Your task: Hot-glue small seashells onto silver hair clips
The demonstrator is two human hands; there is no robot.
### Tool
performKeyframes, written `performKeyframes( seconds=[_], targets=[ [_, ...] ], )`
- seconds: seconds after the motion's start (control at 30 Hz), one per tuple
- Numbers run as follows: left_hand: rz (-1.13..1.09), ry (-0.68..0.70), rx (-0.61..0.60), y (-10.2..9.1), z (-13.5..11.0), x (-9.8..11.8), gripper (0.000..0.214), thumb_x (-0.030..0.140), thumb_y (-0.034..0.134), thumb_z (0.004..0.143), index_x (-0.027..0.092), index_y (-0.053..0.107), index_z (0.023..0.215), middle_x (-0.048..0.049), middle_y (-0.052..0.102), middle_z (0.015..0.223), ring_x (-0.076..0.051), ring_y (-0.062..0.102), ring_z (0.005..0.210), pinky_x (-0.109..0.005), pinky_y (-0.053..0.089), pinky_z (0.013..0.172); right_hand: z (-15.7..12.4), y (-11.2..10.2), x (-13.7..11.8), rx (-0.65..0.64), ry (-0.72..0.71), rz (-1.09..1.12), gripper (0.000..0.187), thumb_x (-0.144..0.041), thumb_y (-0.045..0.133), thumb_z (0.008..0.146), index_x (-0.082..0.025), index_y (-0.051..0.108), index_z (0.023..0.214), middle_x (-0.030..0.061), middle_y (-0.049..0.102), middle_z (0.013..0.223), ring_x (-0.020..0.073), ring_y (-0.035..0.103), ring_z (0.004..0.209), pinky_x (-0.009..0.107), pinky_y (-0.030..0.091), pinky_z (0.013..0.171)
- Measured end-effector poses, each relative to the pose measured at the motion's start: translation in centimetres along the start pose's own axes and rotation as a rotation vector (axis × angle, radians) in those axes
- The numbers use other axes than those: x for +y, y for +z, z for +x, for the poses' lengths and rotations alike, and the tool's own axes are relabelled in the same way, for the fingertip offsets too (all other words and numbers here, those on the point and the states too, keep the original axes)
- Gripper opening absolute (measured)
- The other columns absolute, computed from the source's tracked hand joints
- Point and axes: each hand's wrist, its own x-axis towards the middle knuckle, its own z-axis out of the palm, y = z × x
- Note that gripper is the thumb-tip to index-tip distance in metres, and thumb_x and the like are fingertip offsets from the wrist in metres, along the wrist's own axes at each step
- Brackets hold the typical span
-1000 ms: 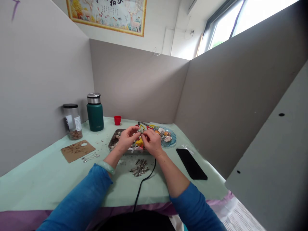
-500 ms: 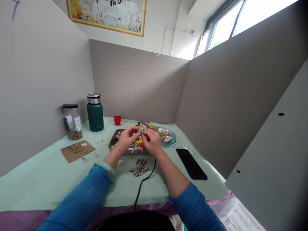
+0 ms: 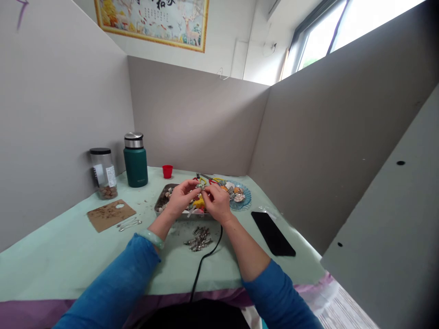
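Note:
Both hands meet above a metal tray (image 3: 161, 201) filled with small mixed pieces. My left hand (image 3: 181, 197) pinches a small greenish-grey piece (image 3: 200, 186) between its fingertips. The fingers of my right hand (image 3: 217, 201) close on the same piece from the other side. Its exact kind is too small to make out. Below the hands, a yellow piece (image 3: 199, 203) shows in the tray. In front of the tray lies a pile of small metal clips or pin backs (image 3: 199, 239). A black cable (image 3: 202, 261) runs from near the tray to the table's front edge.
At the right stand a blue glass plate (image 3: 247, 196) of colourful pieces and a black phone (image 3: 273, 233). Pliers (image 3: 210, 178) lie behind the tray. Leftward are a red cup (image 3: 167, 172), green bottle (image 3: 136, 164), clear jar (image 3: 103, 176), brown card (image 3: 109, 215) and large safety pins (image 3: 129, 224).
Both hands keep nearly the same place and grip. The small piece between the fingertips appears very slightly turned.

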Motion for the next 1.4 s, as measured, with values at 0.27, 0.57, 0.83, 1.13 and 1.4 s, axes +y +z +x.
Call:
performKeyframes(
  seconds=[0.27, 0.57, 0.83, 1.13, 1.4],
  targets=[
    [-0.070, -0.098, -0.078, 0.2, -0.1, 0.3, 0.057, 0.032, 0.080, 0.062, 0.014, 0.060, 0.111, -0.0063, 0.067, 0.091, -0.018, 0.063, 0.081, -0.030, 0.055, 0.068, 0.1, 0.2, 0.3, 0.014, 0.132, 0.042, 0.020, -0.028, 0.051, 0.088, -0.018, 0.061, 0.074, 0.0030, 0.060, 0.072, 0.0130, 0.052, 0.062, 0.026, 0.039, 0.061],
    [-0.033, -0.142, -0.009, 0.2, 0.1, 0.0, 0.053, 0.038, 0.080, 0.062, 0.013, 0.061, 0.105, -0.0037, 0.065, 0.084, -0.018, 0.066, 0.076, -0.029, 0.057, 0.063, 0.1, 0.1, 0.4, 0.034, 0.176, 0.017, 0.025, -0.031, 0.049, 0.091, -0.018, 0.061, 0.073, 0.0025, 0.059, 0.071, 0.0140, 0.052, 0.065, 0.026, 0.039, 0.064],
    [0.079, -0.249, -0.036, 0.2, -0.1, 0.0, 0.055, 0.041, 0.081, 0.058, 0.011, 0.063, 0.099, -0.0045, 0.066, 0.082, -0.014, 0.063, 0.063, -0.028, 0.055, 0.057, 0.2, -0.1, 0.8, 0.074, 0.181, -0.001, 0.017, -0.030, 0.051, 0.089, -0.020, 0.062, 0.082, 0.0046, 0.060, 0.085, 0.0140, 0.054, 0.068, 0.027, 0.044, 0.067],
    [0.146, -0.272, -0.122, 0.2, -0.1, 0.1, 0.052, 0.046, 0.076, 0.063, 0.011, 0.066, 0.100, -0.0058, 0.068, 0.081, -0.014, 0.062, 0.060, -0.026, 0.052, 0.057, 0.0, 0.3, 1.2, -0.021, 0.121, 0.011, 0.011, -0.023, 0.054, 0.085, -0.021, 0.065, 0.087, 0.0062, 0.058, 0.094, 0.0185, 0.057, 0.091, 0.031, 0.047, 0.081],
    [0.172, -0.295, -0.140, 0.1, -0.1, 0.0, 0.055, 0.041, 0.078, 0.061, 0.011, 0.064, 0.105, -0.0031, 0.067, 0.071, -0.013, 0.059, 0.054, -0.027, 0.050, 0.057, 0.0, 0.3, 1.2, -0.024, 0.143, 0.036, 0.012, -0.022, 0.053, 0.086, -0.020, 0.065, 0.086, 0.0059, 0.057, 0.094, 0.0170, 0.058, 0.087, 0.029, 0.047, 0.076]
  ],
)
